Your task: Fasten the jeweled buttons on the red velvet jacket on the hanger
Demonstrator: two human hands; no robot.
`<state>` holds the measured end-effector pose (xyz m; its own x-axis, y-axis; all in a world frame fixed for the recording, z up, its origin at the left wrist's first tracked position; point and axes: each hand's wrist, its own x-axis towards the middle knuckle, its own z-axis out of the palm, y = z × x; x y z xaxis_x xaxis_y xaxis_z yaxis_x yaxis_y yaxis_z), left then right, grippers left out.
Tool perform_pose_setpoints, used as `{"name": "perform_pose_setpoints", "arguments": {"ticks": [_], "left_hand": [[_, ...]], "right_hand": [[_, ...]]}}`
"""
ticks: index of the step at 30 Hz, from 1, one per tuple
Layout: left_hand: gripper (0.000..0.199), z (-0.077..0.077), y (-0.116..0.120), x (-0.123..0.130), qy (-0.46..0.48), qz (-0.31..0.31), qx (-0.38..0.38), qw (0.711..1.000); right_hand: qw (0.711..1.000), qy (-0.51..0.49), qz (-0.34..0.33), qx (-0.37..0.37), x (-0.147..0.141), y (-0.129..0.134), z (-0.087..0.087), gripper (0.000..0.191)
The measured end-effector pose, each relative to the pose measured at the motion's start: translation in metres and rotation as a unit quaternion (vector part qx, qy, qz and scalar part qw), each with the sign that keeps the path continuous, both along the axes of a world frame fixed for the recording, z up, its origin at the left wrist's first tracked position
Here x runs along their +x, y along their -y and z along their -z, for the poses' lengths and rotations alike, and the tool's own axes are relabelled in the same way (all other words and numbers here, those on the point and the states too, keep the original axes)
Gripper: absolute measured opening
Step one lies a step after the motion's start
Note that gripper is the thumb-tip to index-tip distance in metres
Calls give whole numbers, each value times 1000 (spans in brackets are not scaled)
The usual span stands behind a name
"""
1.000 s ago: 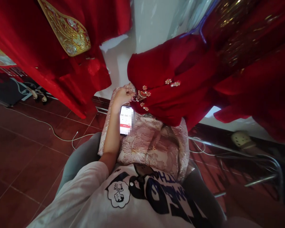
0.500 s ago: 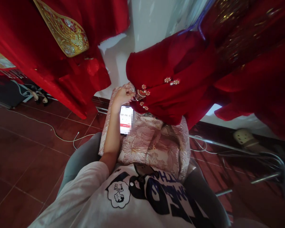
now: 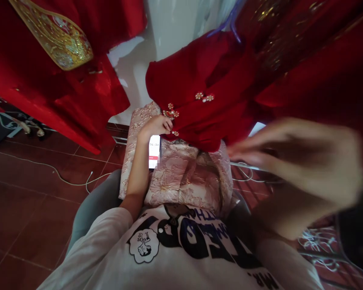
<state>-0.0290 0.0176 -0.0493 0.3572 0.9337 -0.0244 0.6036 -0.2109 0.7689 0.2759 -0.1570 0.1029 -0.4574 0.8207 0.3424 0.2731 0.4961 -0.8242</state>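
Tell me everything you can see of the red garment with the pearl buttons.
The red garment is a deep red, velvety-looking piece hanging from a blue hanger. Pearl-beaded knot fastenings and a gold-and-pearl clasp run across its front. Its lower edge falls in soft folds onto a pink brocade cloth. The left hand's fingers touch it by the clasp, and the blurred right hand is just beside it.

I am seated in a garment shop or tailoring room, cannot tell which: red embroidered robes (image 3: pixel 199 68) hang from a purple hanger (image 3: pixel 230 26) above a red-brown tile floor (image 3: pixel 27 209).
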Motion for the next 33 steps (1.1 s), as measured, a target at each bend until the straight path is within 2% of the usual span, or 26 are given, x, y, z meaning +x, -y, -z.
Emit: {"name": "perform_pose_setpoints", "arguments": {"ticks": [3, 5, 7, 10, 13, 19, 27, 33], "left_hand": [[22, 3, -2, 7, -40, 3, 10, 999], [23, 2, -1, 10, -74, -1, 22, 997], [24, 0, 0, 13, -109, -16, 44, 993], [24, -4, 3, 17, -135, -30, 78, 987], [23, -8, 6, 19, -127, -13, 89, 988], [23, -15, 10, 20, -97, -10, 97, 990], [31, -12, 7, 22, -71, -24, 87, 993], [26, -9, 5, 21, -64, -20, 111, 992]], "right_hand": [[997, 36, -16, -61, -8, -52, 31, 28], [987, 88, -50, -123, -11, -90, 61, 41], [975, 118, -83, -168, -16, -120, 91, 42], [978, 99, -74, -170, -31, -141, 127, 36], [985, 100, -68, -127, -49, -144, 149, 28], [988, 113, -57, -83, -62, -147, 162, 20], [985, 116, -71, -108, -58, -148, 160, 23], [985, 113, -76, -107, -60, -146, 160, 23]]}}
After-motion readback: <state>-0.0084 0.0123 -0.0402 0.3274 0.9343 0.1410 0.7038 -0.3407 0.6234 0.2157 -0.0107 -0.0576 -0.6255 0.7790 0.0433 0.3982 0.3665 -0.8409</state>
